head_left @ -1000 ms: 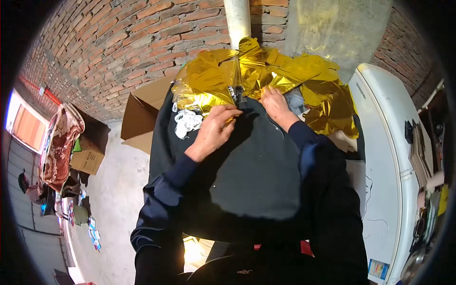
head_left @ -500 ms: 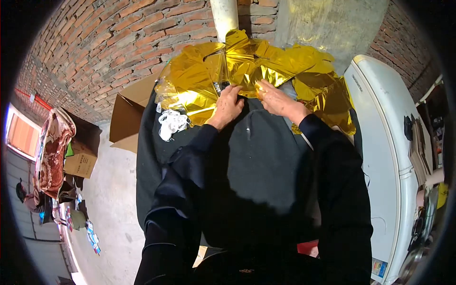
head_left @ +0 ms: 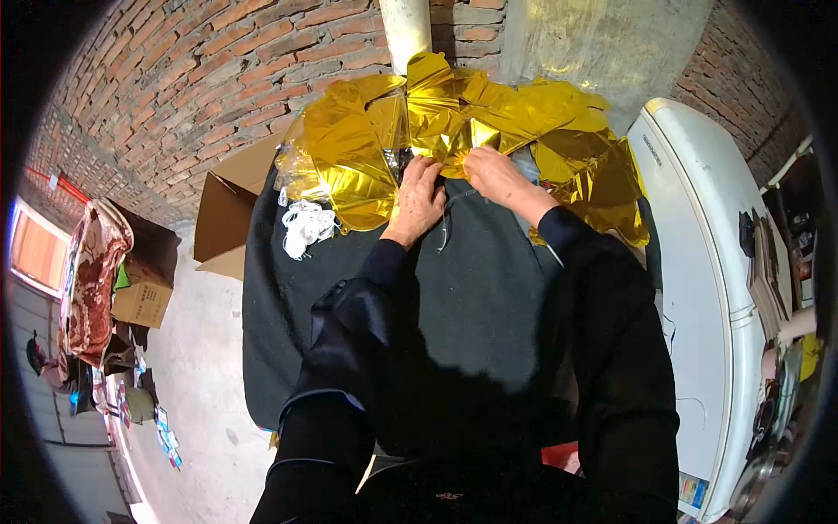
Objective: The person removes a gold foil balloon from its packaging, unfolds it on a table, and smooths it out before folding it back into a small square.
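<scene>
Shiny gold foil (head_left: 349,144) lies crumpled in a wide heap along the far side of a surface covered with black cloth (head_left: 489,279). My left hand (head_left: 419,201) is at the heap's near edge, fingers bent together over the foil. Close beside it on the right, my right hand (head_left: 502,177) pinches the same edge between thumb and fingers. The fingertips of both hands are partly hidden. A thin pale string (head_left: 444,234) trails over the cloth below my left hand. Left of the foil rests a tangled bundle of white cord (head_left: 307,229).
A white refrigerator (head_left: 690,262) stands close on the right. An open cardboard box (head_left: 229,210) is at the left, by the brick wall (head_left: 201,105). Behind the foil rises a pale pipe (head_left: 406,35). A person (head_left: 51,371) is at the far left.
My right hand has shifted slightly left and closed into a tighter pinch at the foil's edge. The foil between my hands has moved a little. The whole view has shifted slightly.
</scene>
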Motion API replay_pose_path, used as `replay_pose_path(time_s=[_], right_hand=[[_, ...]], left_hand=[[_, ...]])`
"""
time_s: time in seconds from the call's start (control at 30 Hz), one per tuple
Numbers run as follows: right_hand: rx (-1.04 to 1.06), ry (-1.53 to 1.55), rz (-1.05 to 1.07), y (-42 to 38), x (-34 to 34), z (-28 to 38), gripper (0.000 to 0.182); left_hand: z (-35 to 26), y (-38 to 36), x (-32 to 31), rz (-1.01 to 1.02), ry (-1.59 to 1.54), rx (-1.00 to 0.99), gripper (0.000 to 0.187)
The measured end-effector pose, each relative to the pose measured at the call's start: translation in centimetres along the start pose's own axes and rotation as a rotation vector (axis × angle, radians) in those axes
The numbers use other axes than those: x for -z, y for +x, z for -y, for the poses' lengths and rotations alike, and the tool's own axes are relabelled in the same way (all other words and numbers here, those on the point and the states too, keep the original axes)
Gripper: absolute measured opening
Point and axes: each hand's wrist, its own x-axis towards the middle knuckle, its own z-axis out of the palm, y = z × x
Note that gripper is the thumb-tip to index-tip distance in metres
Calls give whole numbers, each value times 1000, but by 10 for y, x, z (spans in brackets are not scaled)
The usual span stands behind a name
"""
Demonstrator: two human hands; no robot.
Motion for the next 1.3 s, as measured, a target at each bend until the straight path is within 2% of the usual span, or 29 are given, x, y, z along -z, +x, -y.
replay_pose_path(time_s=[0.1, 0.13, 0.23, 0.27, 0.5, 0.57, 0.73, 0.83, 0.87, 1.0, 1.07, 1.17, 1.3], right_hand=[[-204, 150, -198, -5, 7, 17, 24], [-188, 62, -200, -4, 6, 22, 28], [-187, -133, -154, -4, -19, 37, 23], [-151, -295, -132, -3, -30, 40, 18], [-56, -403, -109, 5, -24, 45, 9], [-43, -372, -171, 6, -23, 41, 6], [-102, -82, -311, 5, -30, 22, 9], [-233, 74, -374, 7, -31, 19, 10], [-290, 151, -389, 6, -28, 16, 17], [-643, 409, -291, 13, -21, 8, 30], [-682, 418, -314, 17, -22, 0, 32], [-730, 532, -295, 19, -17, -8, 38], [-807, 651, -280, 29, -23, -30, 43]], left_hand=[[-6, 0, 2, -5, -130, 87, 57], [-6, 0, 3, -2, -137, 85, 57], [-6, 2, 5, -5, -155, 78, 60], [-5, 2, 5, -8, -160, 78, 60], [-3, 2, 2, -80, -81, 64, 66], [-2, 2, 1, -68, -93, 72, 68], [-3, 2, 2, -58, -95, 74, 68], [-5, 2, 2, -52, -120, 62, 70], [-6, 3, 3, -46, -130, 52, 71], [-10, 2, 6, 6, -135, 63, 78], [-10, 3, 5, 28, -130, 79, 79], [-10, 3, 0, 27, 13, 40, 76], [-10, 2, -3, 39, 108, 31, 62]])
